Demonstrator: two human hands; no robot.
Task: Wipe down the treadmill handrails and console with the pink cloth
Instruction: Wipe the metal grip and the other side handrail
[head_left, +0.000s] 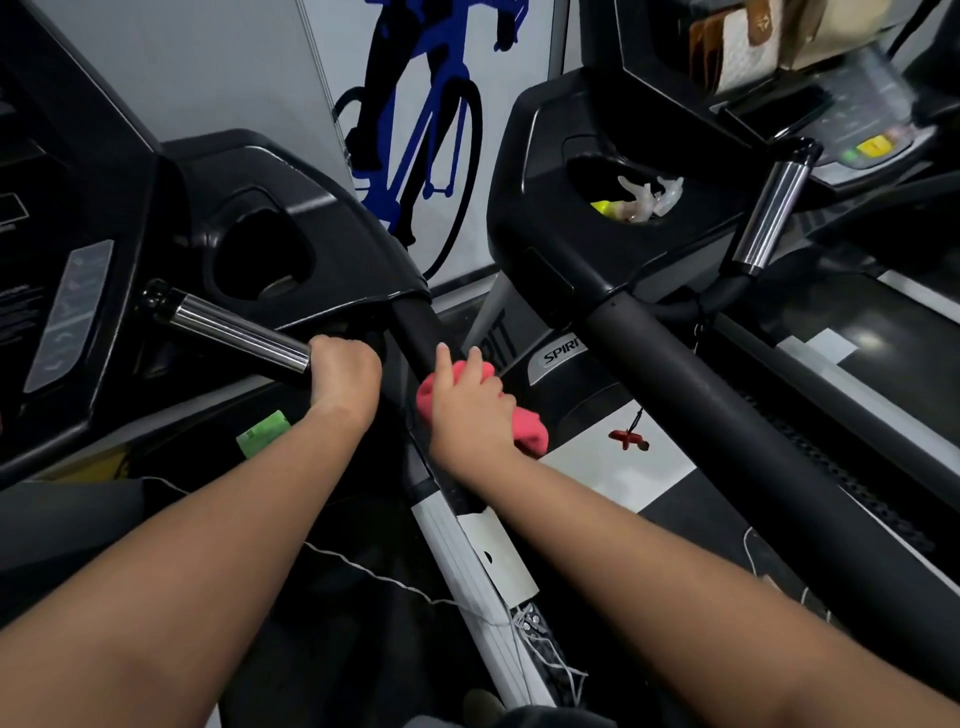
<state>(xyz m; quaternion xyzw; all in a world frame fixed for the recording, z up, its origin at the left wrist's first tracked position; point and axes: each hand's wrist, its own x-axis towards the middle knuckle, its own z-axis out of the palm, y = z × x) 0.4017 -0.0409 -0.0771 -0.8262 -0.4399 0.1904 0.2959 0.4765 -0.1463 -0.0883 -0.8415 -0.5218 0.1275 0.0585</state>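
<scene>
**Gym wall and two treadmills, cloth on the inner rail**

Pale wall panels with a blue cyclist graphic (415, 156) close off the far side, and two black treadmills stand side by side in front of them. Only a narrow gap separates them, bounded by the near machine's handrail (415, 322) and the neighbouring rail (727, 415).

The hands are apart. The left hand (345, 374) is curled around the near end of a chrome grip bar (239, 332), which juts out below the console (67, 291). The right hand (467, 410) clutches the pink cloth (532, 431), bunched against the handrail's dark padded sleeve, with two fingers stretched up along the rail.

A deep cup holder (260, 260) sits just beyond the chrome bar. A green tag (262, 431) shows under the left wrist, and a thin white cord (363, 566) trails beneath both forearms. In the gap, a red clip (628, 439) hangs near the cloth. The neighbouring machine's holder (644, 200) contains crumpled clear plastic and something yellow. Bags (779, 36) crowd its console, beside a second chrome bar (774, 213).

The rails look matte and soft, the bars are mirror-smooth cylinders, and the housings are glossy moulded plastic.
</scene>
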